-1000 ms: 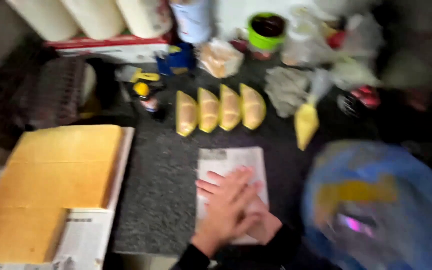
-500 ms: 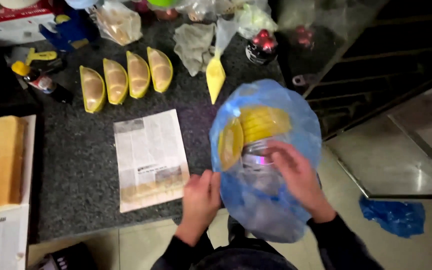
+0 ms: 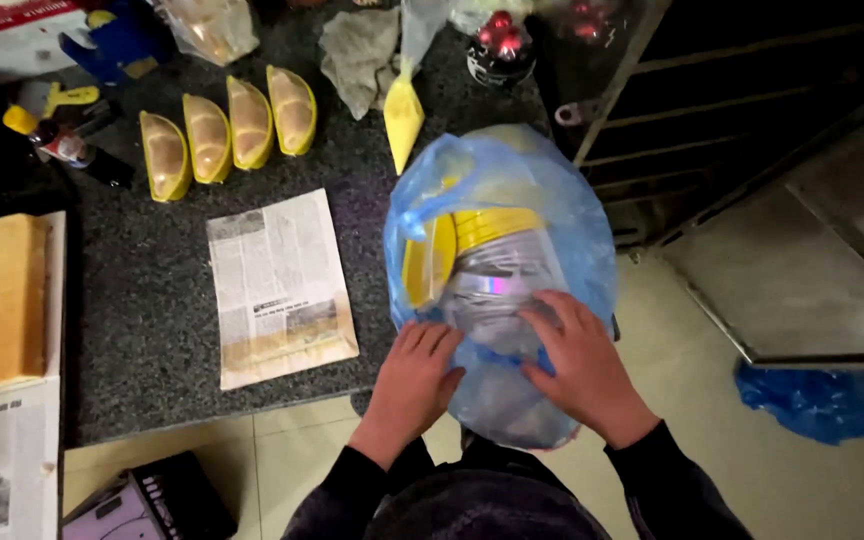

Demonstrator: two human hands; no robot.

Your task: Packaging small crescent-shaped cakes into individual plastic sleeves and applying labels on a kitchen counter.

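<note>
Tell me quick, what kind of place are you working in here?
Probably a home kitchen or small food-prep counter: a dark stone worktop carries four filled yellow moulds and a yellow piping bag, and both hands hold a blue plastic bag.

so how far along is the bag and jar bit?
Done: four filled yellow moulds lined up, newspaper sheet laid flat. In hand: both hands, left hand and right hand, grip the blue bag around a yellow-lidded jar. Left: jar not out of the bag yet.
</note>
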